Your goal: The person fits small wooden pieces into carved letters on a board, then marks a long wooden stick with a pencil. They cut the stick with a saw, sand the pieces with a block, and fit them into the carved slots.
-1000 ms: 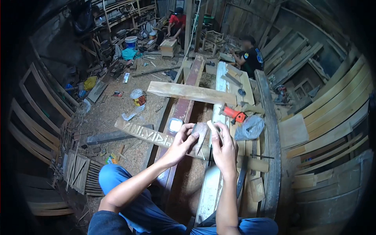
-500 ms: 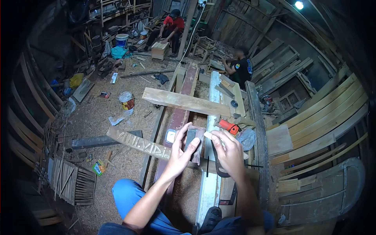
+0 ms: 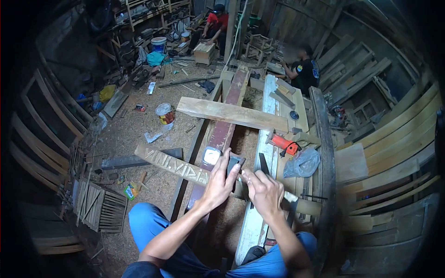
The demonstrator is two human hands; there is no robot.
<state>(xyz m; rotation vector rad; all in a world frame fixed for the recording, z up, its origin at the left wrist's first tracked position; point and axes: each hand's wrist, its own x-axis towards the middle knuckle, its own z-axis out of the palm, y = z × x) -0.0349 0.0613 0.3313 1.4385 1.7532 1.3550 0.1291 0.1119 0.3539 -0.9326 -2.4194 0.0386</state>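
Note:
My left hand (image 3: 219, 185) is wrapped round a small dark grey flat block (image 3: 235, 160), holding it up over the bench. Close beside it, my right hand (image 3: 264, 191) is closed in a pinch, its fingertips at the block's lower right edge. What it pinches is mostly hidden by the fingers. Left of my hands lies a carved wooden board (image 3: 169, 166) with raised letters, its right end behind my left hand. A small white-filled container (image 3: 212, 156) stands just beyond that hand.
A plain plank (image 3: 232, 114) lies across the bench beams. To the right are a red power tool (image 3: 283, 144) and a clear plastic bag (image 3: 302, 163). A paint can (image 3: 164, 113) stands on the shavings-covered floor. Two people sit working farther back.
My right hand has come down and in against the block; the pale piece seen in its fingers is now mostly hidden. The block has tilted in my left hand. The view has shifted.

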